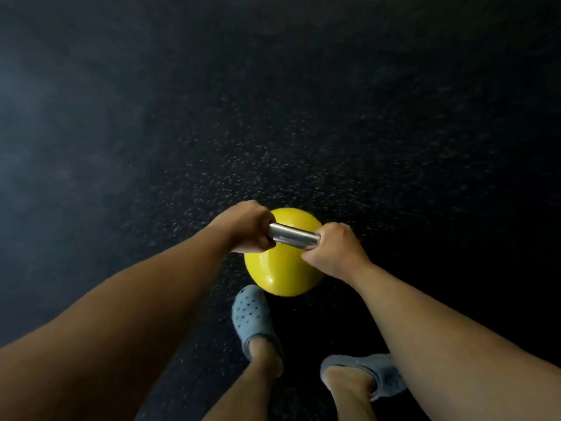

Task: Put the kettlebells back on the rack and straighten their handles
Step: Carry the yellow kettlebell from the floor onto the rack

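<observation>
A yellow kettlebell (282,268) sits low in the middle of the head view, seen from straight above over a dark speckled rubber floor (273,132); whether its base touches the floor or hangs just clear of it cannot be told from this angle. Its round body shows as a glossy yellow dome, and across the top runs a bare metal handle (293,235), a silvery bar lying slightly tilted from upper left to lower right. Both bare arms reach down and forward to it. The left hand (247,227) is wrapped in a fist around the left end of the handle, knuckles up, fingers curled under the bar. The right hand (334,249) is closed around the right end in the same way, its thumb side toward the middle of the bar, so a short stretch of metal shows between the two fists. Just below the kettlebell in the picture, a foot in a grey-blue perforated clog (253,317) points toward the weight, its toe just beside the yellow body. A second clog (372,372) of the same colour stands further back and to the right, partly hidden behind the right forearm. The floor fills the rest of the view, blurred and darker toward the top and the left edge
</observation>
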Demonstrator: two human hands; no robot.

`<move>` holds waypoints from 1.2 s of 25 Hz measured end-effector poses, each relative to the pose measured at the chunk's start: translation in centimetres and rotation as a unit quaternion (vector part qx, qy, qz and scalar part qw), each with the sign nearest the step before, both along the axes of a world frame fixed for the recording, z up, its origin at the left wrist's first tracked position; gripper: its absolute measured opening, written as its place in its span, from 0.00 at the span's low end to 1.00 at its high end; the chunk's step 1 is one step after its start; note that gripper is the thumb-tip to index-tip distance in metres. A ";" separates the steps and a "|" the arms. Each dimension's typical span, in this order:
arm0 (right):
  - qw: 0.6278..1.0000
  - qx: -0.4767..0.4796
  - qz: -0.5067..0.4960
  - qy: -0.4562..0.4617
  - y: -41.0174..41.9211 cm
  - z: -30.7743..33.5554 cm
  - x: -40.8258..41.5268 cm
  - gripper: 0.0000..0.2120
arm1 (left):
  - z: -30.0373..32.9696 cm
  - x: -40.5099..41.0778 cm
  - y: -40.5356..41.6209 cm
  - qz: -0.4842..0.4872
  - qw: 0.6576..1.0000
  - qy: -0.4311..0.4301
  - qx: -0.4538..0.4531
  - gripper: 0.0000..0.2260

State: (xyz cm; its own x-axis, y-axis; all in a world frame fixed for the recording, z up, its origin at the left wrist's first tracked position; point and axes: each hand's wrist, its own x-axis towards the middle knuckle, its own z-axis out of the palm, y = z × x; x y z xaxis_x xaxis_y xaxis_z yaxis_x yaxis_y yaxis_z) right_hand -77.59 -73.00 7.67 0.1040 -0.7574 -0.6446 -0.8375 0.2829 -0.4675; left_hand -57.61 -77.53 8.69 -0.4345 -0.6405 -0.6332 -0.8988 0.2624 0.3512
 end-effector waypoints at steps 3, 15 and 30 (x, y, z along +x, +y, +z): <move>0.997 -0.023 -0.080 0.011 1.8 3.6 -10.6 0.13 | 3.4 -11.3 -1.4 -0.104 0.994 0.011 -0.033 0.07; 0.887 -0.189 -0.380 0.181 14.8 22.0 -48.8 0.11 | 22.1 -58.0 1.2 -0.436 0.872 0.131 -0.178 0.05; 0.708 -0.181 -0.577 0.365 31.0 33.4 -70.9 0.15 | 31.2 -91.4 15.3 -0.591 0.711 0.330 -0.187 0.14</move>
State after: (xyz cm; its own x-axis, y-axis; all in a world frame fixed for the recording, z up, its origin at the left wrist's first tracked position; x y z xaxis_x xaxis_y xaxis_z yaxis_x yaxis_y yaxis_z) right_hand -148.48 -42.05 41.10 -0.9792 -0.1965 0.0500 -0.2028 0.9476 -0.2468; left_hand -148.97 -62.24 39.85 -0.9332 0.3507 0.0781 0.3574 0.8840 0.3012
